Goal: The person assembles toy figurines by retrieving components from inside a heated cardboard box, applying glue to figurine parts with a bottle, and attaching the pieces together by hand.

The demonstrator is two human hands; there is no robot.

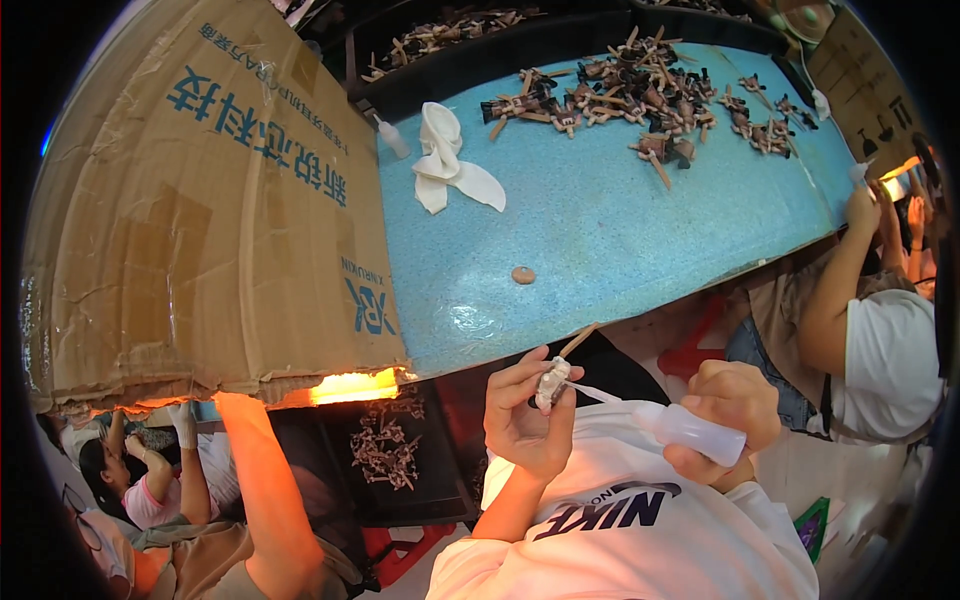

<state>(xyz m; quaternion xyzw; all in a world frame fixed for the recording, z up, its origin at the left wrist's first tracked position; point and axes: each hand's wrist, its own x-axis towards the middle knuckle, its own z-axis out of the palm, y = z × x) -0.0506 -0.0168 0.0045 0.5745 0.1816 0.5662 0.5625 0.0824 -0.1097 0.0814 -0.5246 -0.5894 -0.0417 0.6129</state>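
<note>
Between the fingertips of my left hand [528, 420] is a small white and dark figurine [551, 382], with a thin wooden stick [578, 341] pointing up from it. My right hand [738, 402] grips a translucent white squeeze bottle [692, 431], tilted sideways. Its thin nozzle [592, 392] points left and reaches the figurine or stops very close to it. Both hands are in front of my white shirt, just off the near edge of the blue table [600, 240]. On that table lies a small brownish round piece [523, 275].
A large cardboard box [200, 220] walls off the left. A white cloth [445, 165] and another squeeze bottle [393, 138] lie beside it. Dark figurines with sticks [650, 95] are heaped at the back, before black bins [440, 60]. Other people sit right [890, 350] and lower left [200, 490].
</note>
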